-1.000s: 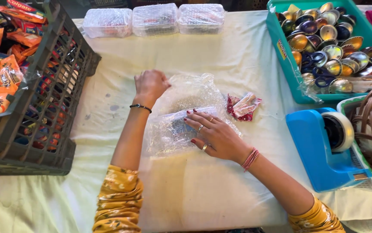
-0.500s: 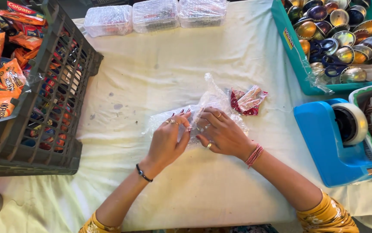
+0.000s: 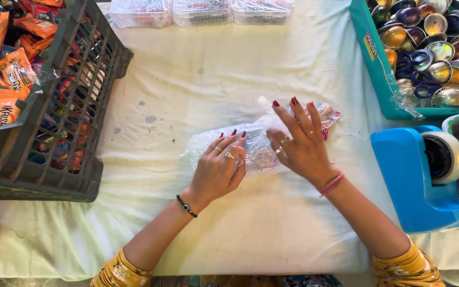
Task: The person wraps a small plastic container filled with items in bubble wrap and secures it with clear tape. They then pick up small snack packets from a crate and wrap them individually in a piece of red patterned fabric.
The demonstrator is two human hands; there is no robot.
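We see the crate of snack packets (image 3: pixel 38 101) at left and the tape dispenser (image 3: pixel 418 178) at right. Between them, the plastic bag (image 3: pixel 256 149) lies on the tablecloth (image 3: pixel 213 69).
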